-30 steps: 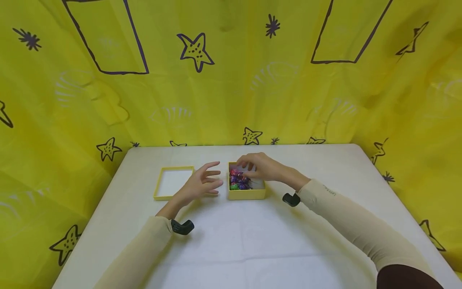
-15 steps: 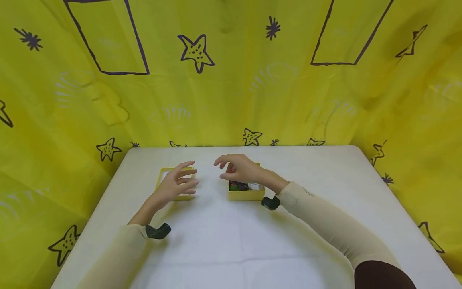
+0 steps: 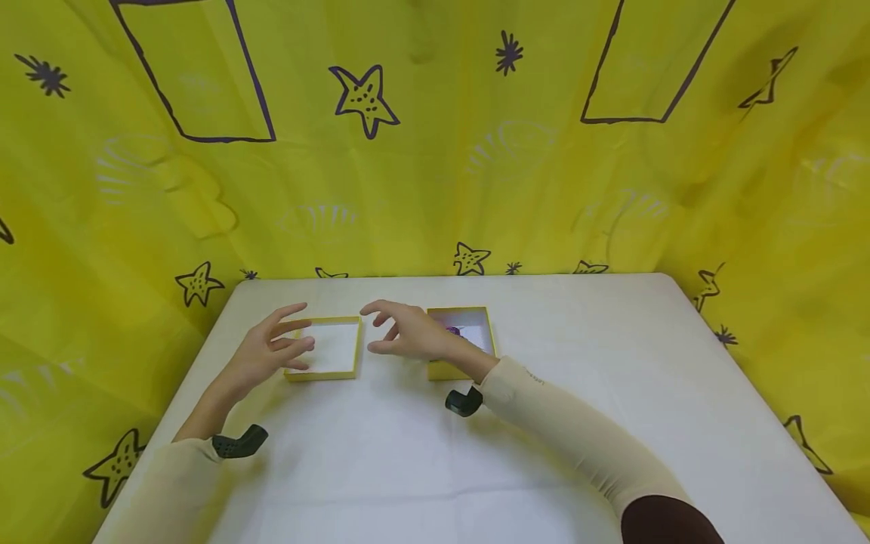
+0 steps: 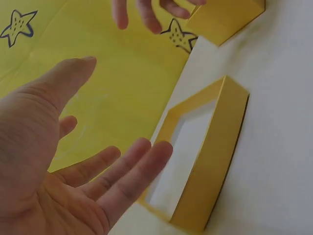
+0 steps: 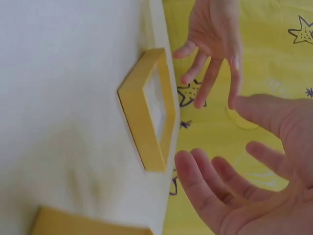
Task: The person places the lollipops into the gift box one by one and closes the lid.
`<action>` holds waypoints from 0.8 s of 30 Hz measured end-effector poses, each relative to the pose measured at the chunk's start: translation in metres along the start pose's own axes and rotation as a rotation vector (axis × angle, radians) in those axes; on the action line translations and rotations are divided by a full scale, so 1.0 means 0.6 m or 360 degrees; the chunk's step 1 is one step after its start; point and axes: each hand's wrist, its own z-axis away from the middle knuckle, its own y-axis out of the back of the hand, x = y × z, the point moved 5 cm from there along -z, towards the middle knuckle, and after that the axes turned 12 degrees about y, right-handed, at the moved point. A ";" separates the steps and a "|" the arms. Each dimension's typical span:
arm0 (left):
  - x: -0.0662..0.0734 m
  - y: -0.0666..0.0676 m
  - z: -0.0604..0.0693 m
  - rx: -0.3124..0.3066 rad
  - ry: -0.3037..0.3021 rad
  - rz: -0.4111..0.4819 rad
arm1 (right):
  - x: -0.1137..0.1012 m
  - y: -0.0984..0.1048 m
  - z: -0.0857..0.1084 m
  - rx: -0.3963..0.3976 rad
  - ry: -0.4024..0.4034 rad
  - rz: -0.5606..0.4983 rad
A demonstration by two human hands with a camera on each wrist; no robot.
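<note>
A shallow yellow box lid (image 3: 321, 375) with a white inside lies hollow side up on the table. My left hand (image 3: 261, 353) hovers at the lid's left side, fingers spread and holding nothing. Between the lid and a deeper yellow box (image 3: 491, 332) is my right hand (image 3: 411, 332), raised above the table with its fingers loosely bent and nothing in them. A small purple wrapped piece (image 3: 454, 330) shows inside the box; my right hand and forearm hide the rest of the contents. Both wrist views show the lid's yellow wall (image 4: 210, 166) apart from the fingers.
A white cloth covers the table (image 3: 544, 438). Behind it hangs a yellow curtain (image 3: 421, 189) with dark starfish drawings. Each wrist carries a small black device, the left one (image 3: 239, 442) near the sleeve's end.
Both hands have moved left, the right from over the box to the space beside the lid, the left past the lid to its left side. Box and lid stay in place.
</note>
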 end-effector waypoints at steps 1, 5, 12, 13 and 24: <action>-0.003 0.008 0.003 0.0024 0.0000 -0.0041 | 0.000 -0.006 -0.002 0.0027 -0.0025 -0.0029; -0.015 0.032 0.013 0.0131 0.0047 -0.0194 | 0.004 -0.034 -0.010 0.0146 -0.0131 -0.0124; -0.034 0.048 0.017 0.0105 0.0194 -0.0225 | 0.019 -0.074 -0.015 0.0311 -0.0350 -0.0298; -0.037 0.048 0.015 0.0074 0.0211 -0.0200 | 0.023 -0.078 -0.016 0.0330 -0.0379 -0.0320; -0.055 0.055 -0.007 -0.0146 0.0353 -0.0139 | 0.057 -0.114 -0.035 0.0508 -0.0648 -0.0603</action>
